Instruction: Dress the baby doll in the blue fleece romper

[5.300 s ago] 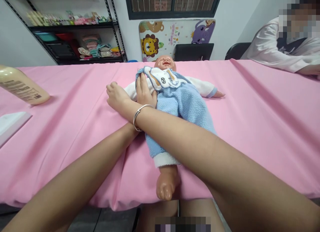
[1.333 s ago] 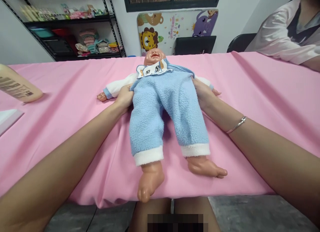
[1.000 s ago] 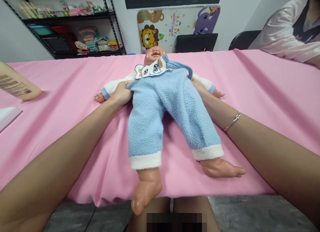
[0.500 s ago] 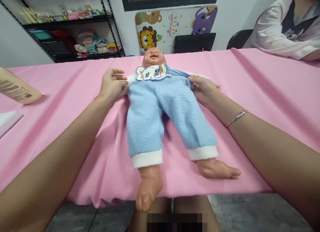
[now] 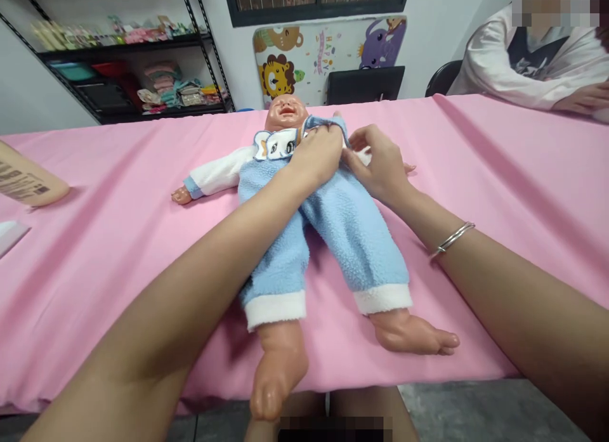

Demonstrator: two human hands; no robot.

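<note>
Under the curled fingers of the left hand (image 5: 318, 155), a blue fleece shoulder strap (image 5: 323, 122) is bunched and gripped close to the neck of a vinyl baby doll (image 5: 285, 112), which lies on its back in a blue fleece romper (image 5: 342, 239). Just right of those fingers, the right hand (image 5: 380, 166) is half open, with its thumb and fingertips against the strap's end beside a white sleeve; whether they have hold of it cannot be told. The two hands nearly touch above the doll's chest, and a cartoon-face bib (image 5: 276, 144) lies just left of the left fingers. Well below the fingers, the romper's white cuffs end at bare feet. A silver bangle (image 5: 451, 239) circles the right wrist. The doll rests on a pink cloth-covered table (image 5: 499, 150). Far left of the hands lies a beige lotion bottle (image 5: 28, 179). Far beyond the right fingers, a seated co-worker (image 5: 528, 61) rests a hand (image 5: 578, 98) on the table.
</note>
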